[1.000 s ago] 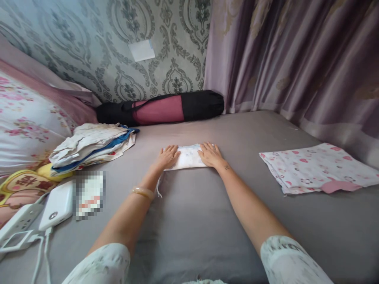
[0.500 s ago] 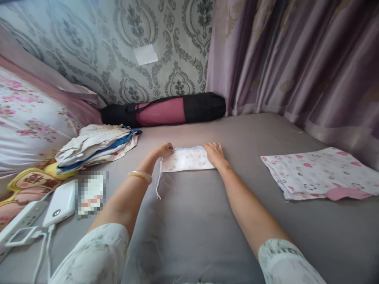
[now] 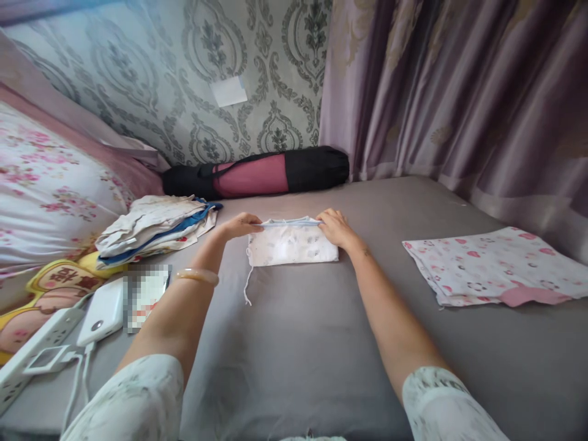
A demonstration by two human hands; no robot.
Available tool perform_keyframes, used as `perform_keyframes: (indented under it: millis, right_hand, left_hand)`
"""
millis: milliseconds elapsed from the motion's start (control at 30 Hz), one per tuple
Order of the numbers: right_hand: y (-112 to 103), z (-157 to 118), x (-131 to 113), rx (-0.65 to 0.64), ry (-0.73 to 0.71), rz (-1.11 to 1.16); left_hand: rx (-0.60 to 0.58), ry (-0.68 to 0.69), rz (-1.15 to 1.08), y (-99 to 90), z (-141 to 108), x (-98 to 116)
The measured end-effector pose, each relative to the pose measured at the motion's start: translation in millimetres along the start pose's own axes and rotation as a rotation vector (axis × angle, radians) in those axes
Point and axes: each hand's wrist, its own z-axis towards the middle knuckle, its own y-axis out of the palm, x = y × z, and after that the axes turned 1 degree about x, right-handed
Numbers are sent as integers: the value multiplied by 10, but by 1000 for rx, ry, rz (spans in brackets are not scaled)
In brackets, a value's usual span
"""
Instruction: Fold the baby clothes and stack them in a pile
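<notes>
In the middle of the grey sheet lies a small folded white cloth (image 3: 294, 245) with faint grey prints, a light blue far edge and a thin string hanging off its left side. My left hand (image 3: 242, 225) pinches the far left corner of this edge. At the far right corner, my right hand (image 3: 337, 228) has its fingers closed over the same edge, the fingertips partly hidden from me. Between the hands the blue edge stands slightly raised. What kind of garment or cloth it is, I cannot tell.
To the right lies a folded white cloth with pink prints (image 3: 478, 266). A pile of folded clothes (image 3: 151, 229), a power bank (image 3: 101, 309) and a power strip (image 3: 39, 349) with cables are on the left. A black and red long bag (image 3: 252, 174) lies along the wall.
Both hands have moved slightly away from me along the cloth's far edge, the left one also outward. The blue edge now shows more, lifted between the hands.
</notes>
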Motion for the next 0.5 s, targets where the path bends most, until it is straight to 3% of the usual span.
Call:
perform_keyframes:
  millis: [133,267,333,400,500]
  right_hand:
    - [-192,6,-15,81,-120,169]
    - [-290,4,-77,328,-176,145]
    - [-315,-9,-95,366,-194,92]
    - [-328,-34,-89,283,-213,52]
    - [-330,-81,-55,4,-188,32]
  left_hand:
    - [103,86,-65,-175,-83,72]
    - [501,189,35,-237,-150,205]
    - [635,214,165,-181,-202,233]
    - [623,247,290,-47,-272,200]
    - [475,278,380,255,-398,60]
